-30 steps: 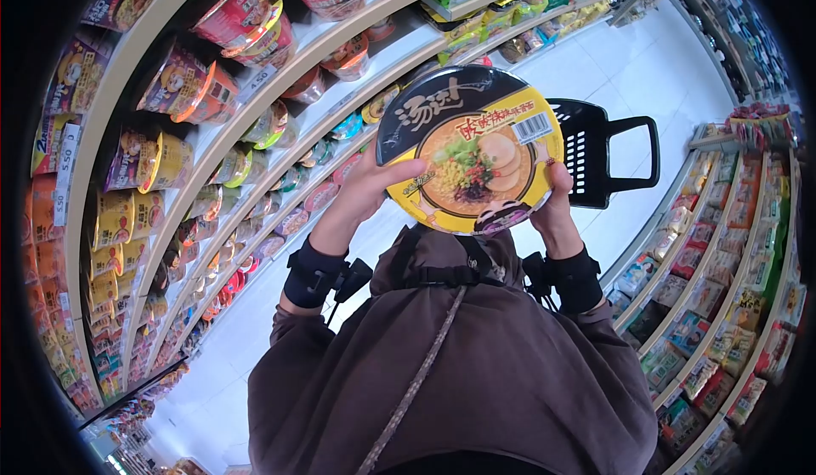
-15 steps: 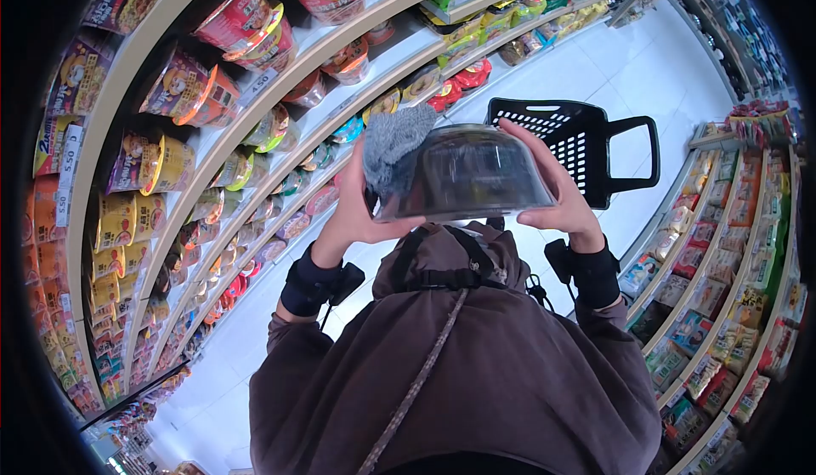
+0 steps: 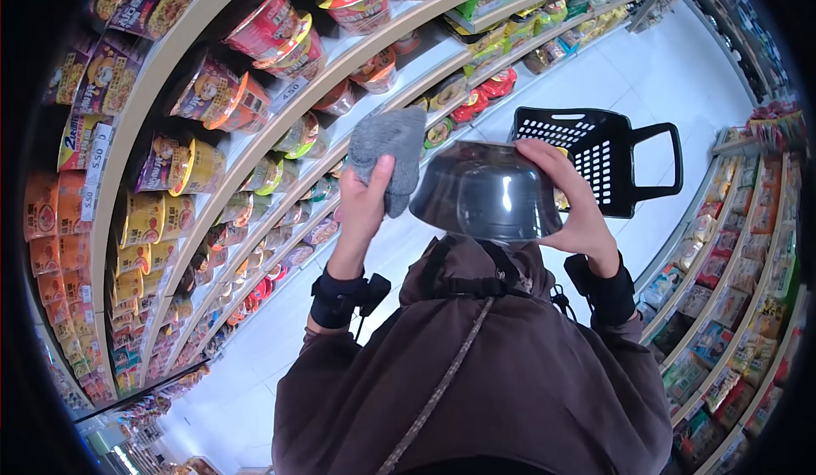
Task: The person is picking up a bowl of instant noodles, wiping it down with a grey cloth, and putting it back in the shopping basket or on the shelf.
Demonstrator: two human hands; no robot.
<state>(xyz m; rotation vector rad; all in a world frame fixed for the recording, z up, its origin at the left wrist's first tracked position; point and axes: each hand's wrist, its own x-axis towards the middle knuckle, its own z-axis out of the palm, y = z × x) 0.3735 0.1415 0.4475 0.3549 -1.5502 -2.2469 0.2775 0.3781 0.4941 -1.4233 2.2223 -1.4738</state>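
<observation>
In the store aisle, the right hand point(image 3: 586, 220) had the dark instant-noodle bowl point(image 3: 484, 190) by one side, grip spread wide across its wall; thumb low, far fingertips hidden behind it. Bowl sat in front of the chest, sidewall to camera, so the lid face couldn't be read. Left-hand point(image 3: 364, 211) grip was closed on a grey cloth point(image 3: 389, 135), thumb on top, fingers hidden, just beside the bowl. Black basket point(image 3: 623, 135) partly covered by right hand.
</observation>
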